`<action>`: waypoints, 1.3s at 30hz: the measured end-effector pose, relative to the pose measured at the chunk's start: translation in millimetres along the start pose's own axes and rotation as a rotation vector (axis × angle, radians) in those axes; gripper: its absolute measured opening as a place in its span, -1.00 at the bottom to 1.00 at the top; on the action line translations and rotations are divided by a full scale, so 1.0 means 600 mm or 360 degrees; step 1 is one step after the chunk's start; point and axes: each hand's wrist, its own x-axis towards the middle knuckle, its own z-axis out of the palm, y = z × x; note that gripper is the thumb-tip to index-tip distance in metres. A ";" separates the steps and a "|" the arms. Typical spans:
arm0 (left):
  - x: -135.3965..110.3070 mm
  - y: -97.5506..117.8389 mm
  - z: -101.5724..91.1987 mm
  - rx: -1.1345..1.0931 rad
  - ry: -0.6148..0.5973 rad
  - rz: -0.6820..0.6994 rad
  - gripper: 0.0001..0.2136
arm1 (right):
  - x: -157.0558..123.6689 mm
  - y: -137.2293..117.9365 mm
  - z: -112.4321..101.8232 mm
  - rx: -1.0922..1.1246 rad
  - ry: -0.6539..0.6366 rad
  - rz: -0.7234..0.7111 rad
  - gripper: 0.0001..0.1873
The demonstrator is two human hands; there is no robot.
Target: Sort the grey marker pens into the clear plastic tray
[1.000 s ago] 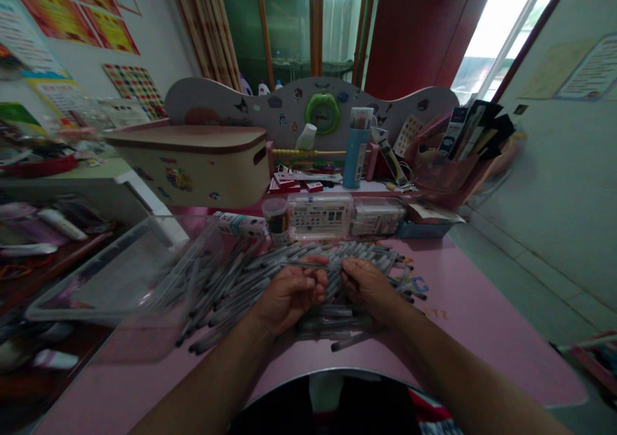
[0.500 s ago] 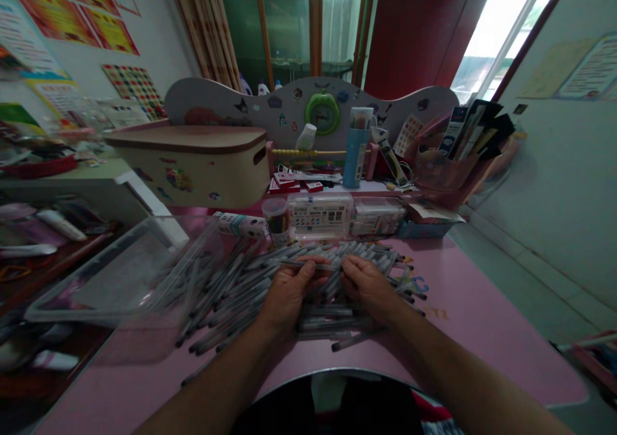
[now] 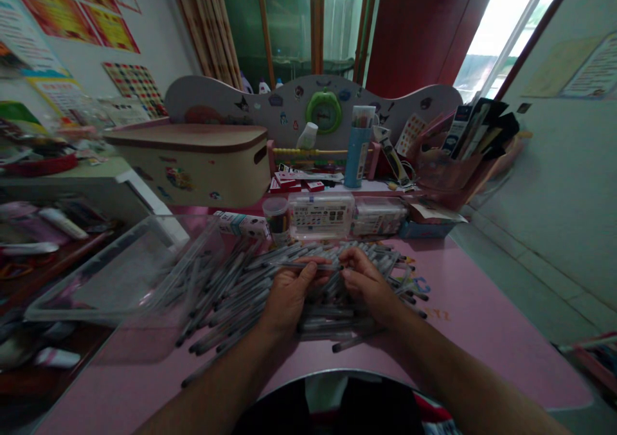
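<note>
A clear, dark-ended pen [image 3: 321, 266] lies level across the fingers of my left hand [image 3: 292, 288], with the thumb pressed on it. At the pen's right end is my right hand [image 3: 366, 284], its thumb and index finger parted with a small gap around the dark end. I cannot make out anything held in that hand. Below and around both hands spreads a loose heap of similar pens [image 3: 241, 300], some partly hidden by my hands. To the left, a clear plastic bin [image 3: 87, 313] lies tipped, with pens at its mouth.
Behind the heap stand a clear cup of pens [image 3: 276, 220], a clear plastic case [image 3: 321, 216] and a blue box [image 3: 429, 228]. A lidded cream storage box [image 3: 193, 171] sits at the back left. On the shelf are a blue pencil tube [image 3: 355, 155] and a green clock [image 3: 324, 112].
The fingers of my right hand have parted from a pinch at the pen's end, the index finger lifting. My left hand keeps its hold on the pen, almost unmoved.
</note>
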 end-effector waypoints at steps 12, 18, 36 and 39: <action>0.000 -0.006 -0.004 0.0022 -0.0001 -0.0005 -0.75 | 0.000 0.000 -0.001 -0.0206 0.0020 0.0036 -0.72; -0.001 -0.005 -0.002 0.0012 -0.0018 0.0013 -0.77 | 0.000 0.003 -0.002 -0.0324 0.0006 -0.0065 -0.69; -0.002 0.000 -0.004 0.0043 -0.0064 0.0038 -0.79 | 0.001 -0.003 -0.002 -0.0252 0.0021 0.0088 -0.55; -0.001 0.001 -0.003 0.0044 -0.0059 0.0037 -0.80 | 0.001 -0.004 -0.002 -0.0253 -0.0005 0.0026 -0.62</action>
